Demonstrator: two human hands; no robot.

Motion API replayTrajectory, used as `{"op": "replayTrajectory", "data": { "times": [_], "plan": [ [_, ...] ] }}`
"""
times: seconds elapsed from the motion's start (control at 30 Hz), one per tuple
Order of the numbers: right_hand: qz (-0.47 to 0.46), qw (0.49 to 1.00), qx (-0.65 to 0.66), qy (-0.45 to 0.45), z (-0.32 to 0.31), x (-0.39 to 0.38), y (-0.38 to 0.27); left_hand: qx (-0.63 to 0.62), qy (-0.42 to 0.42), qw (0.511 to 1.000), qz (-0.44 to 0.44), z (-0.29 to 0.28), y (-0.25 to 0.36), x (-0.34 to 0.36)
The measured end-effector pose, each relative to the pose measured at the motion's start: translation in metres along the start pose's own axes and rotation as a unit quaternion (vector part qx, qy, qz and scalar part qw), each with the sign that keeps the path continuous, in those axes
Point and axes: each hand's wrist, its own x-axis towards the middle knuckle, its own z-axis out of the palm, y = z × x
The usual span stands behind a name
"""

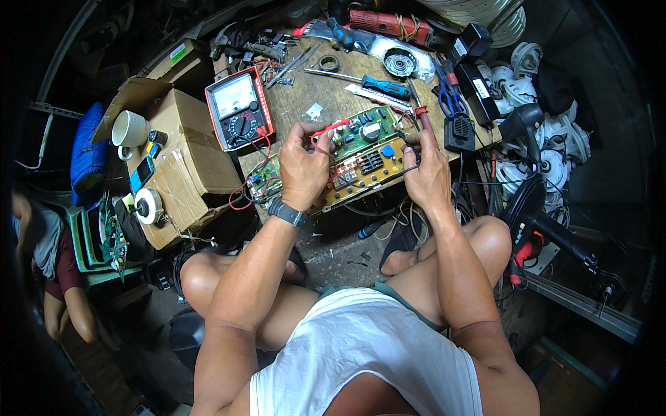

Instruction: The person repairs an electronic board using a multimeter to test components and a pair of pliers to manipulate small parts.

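Observation:
My left hand (pixel 303 166) is closed around a red test probe (pixel 338 126) over the green circuit board (pixel 374 119), which has its tip near the components. My right hand (pixel 426 170) pinches a black test probe (pixel 406 139) at the board's right end. A yellow-brown board (pixel 370 179) with a lit red digit display lies along the near side of the green one. A multimeter (pixel 234 104) in a red case sits left of my hands, with leads running from it. A red-handled tool (pixel 424 116) lies just beyond my right fingers.
Cardboard boxes (pixel 201 159) with a mug (pixel 129 129) stand left. Scissors (pixel 451 93), a screwdriver (pixel 385 87) and scattered tools cover the wooden bench (pixel 305 97). White plastic parts (pixel 548 166) and a black arm-like fixture (pixel 555 229) are right. Another person (pixel 48 263) is at far left.

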Motion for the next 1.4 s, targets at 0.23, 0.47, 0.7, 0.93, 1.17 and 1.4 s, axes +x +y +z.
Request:
{"op": "replayTrajectory", "data": {
  "times": [0.23,0.47,0.7,0.93,1.17,1.4],
  "plan": [
    [0.007,1.000,-0.007,-0.005,-0.001,0.000,-0.001,0.020,-0.001,1.000,-0.003,-0.001,0.002,0.000],
    [0.024,0.999,-0.023,-0.022,-0.002,0.000,-0.001,-0.028,-0.022,0.999,-0.008,0.001,0.010,-0.005],
    [0.021,0.999,-0.022,-0.020,-0.003,0.000,-0.006,-0.001,-0.015,1.000,0.003,0.000,0.002,-0.003],
    [0.018,1.000,-0.014,-0.018,-0.003,0.000,-0.004,0.016,-0.017,1.000,0.004,0.000,0.008,-0.004],
    [0.033,0.999,-0.024,-0.027,-0.004,0.000,-0.005,0.022,-0.020,1.000,0.008,0.000,0.003,-0.003],
    [0.022,0.999,-0.019,-0.019,-0.003,0.000,-0.005,0.027,-0.018,0.999,0.008,0.000,0.003,-0.003]
  ]
}}
